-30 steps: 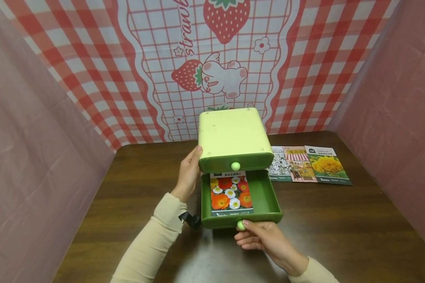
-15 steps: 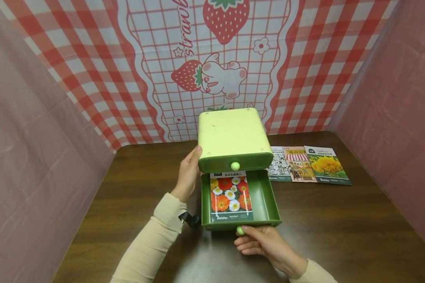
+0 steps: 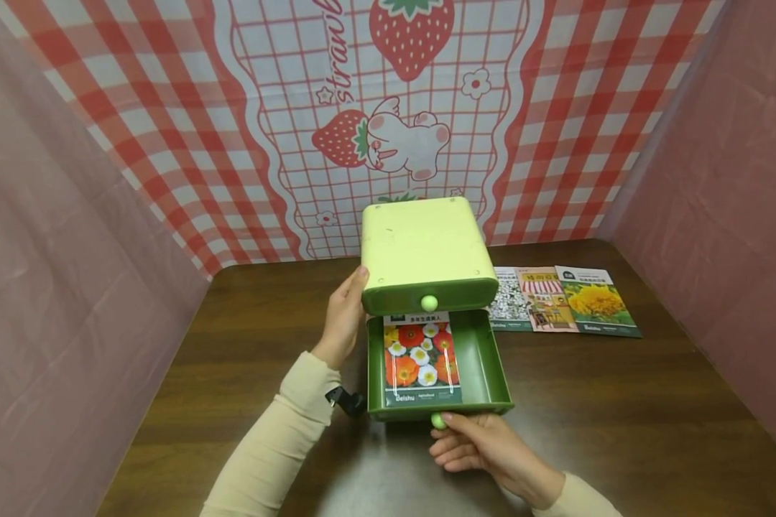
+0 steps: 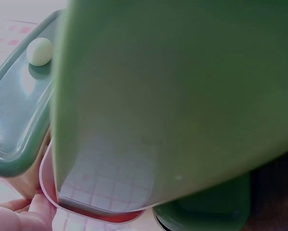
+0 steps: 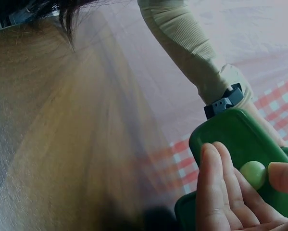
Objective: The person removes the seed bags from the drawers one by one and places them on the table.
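Two hands work one small cabinet at mid-table. Left hand [image 3: 344,316] lies against the left side wall of the drawer cabinet [image 3: 425,248], thumb up at the pale top's edge, fingers fairly straight along the wall (pressing, not curled round anything). Cabinet stands upright, front facing the person; upper drawer closed, its pale knob [image 3: 430,303] centred. Lower drawer [image 3: 485,366] is pulled out toward the person, long axis running from cabinet to table's near edge. Inside, against the drawer's left wall, a seed packet [image 3: 421,359] lies flat, picture side up, long axis along the drawer's travel, top edge tucked under the cabinet front; orange, red and white flowers, and "Beishu" legible on the bottom band. The right half of the drawer floor shows bare green. Right hand [image 3: 485,449] sits at the drawer front, thumb and forefinger pinching the lower knob [image 3: 438,421]; right wrist view confirms fingers on either side of it. Further right, three more packets [image 3: 562,299] lie flat side by side, just beside the cabinet, overlapping slightly. Brown table [image 3: 653,424] runs open to the right. Backdrop cloth [image 3: 284,108] reads "strawb…", cut off at frame top.
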Available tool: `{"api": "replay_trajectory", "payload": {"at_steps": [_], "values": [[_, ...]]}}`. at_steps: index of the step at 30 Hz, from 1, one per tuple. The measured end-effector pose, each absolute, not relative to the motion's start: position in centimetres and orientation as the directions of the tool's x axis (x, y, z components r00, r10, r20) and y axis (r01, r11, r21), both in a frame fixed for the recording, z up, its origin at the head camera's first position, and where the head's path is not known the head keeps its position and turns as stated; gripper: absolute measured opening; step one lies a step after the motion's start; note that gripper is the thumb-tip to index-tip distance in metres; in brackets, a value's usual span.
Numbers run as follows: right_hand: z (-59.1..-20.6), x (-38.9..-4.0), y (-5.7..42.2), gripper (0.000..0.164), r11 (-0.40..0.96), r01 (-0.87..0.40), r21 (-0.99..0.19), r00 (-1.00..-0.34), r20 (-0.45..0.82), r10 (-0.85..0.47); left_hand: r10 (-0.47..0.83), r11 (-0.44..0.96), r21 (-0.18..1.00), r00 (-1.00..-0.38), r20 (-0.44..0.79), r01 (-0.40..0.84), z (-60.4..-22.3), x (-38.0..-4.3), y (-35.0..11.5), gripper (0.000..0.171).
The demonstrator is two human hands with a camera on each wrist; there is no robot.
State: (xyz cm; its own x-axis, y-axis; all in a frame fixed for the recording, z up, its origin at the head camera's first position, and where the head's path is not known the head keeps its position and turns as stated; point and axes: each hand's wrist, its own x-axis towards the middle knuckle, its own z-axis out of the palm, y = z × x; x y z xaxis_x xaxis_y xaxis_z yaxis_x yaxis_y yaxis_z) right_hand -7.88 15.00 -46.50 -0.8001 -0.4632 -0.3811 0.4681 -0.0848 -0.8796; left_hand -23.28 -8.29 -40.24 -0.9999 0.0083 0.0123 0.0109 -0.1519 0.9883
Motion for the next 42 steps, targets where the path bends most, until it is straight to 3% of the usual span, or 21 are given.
{"api": "replay_trajectory", "payload": {"at_steps": [7,14,21,27,34,42], "values": [[-45.4,-7.6,15.7,0.043,-0.048,0.429,-0.902,-0.781,-0.344,-0.522,0.005,-0.162,0.987,-1.000,0.007,0.007,-40.1,-23.4,-8.4,0.064],[-42.4,-7.8,16.8,0.035,-0.112,0.318,-0.941,-0.783,-0.195,-0.590,0.007,-0.159,0.987,-1.000,0.011,0.010,-40.1,-23.5,-8.4,0.065],[-38.9,-9.4,18.2,0.029,-0.138,0.139,-0.981,-0.873,-0.056,-0.485,0.008,-0.159,0.987,-1.000,0.014,0.012,-39.9,-23.4,-8.3,0.065],[-36.7,-11.2,18.8,0.029,-0.037,-0.003,-0.999,-0.931,0.016,-0.365,0.016,-0.149,0.989,-1.000,0.021,0.019,-40.0,-23.4,-8.3,0.067],[-35.2,-13.9,18.9,0.043,0.138,-0.009,-0.990,-0.951,-0.034,-0.306,0.010,-0.149,0.989,-1.000,0.013,0.011,-40.1,-23.3,-8.4,0.066],[-36.0,-16.3,18.4,0.044,0.375,-0.054,-0.925,-0.926,-0.094,-0.365,0.011,-0.164,0.986,-1.000,0.012,0.010,-40.2,-23.2,-8.4,0.065]]}}
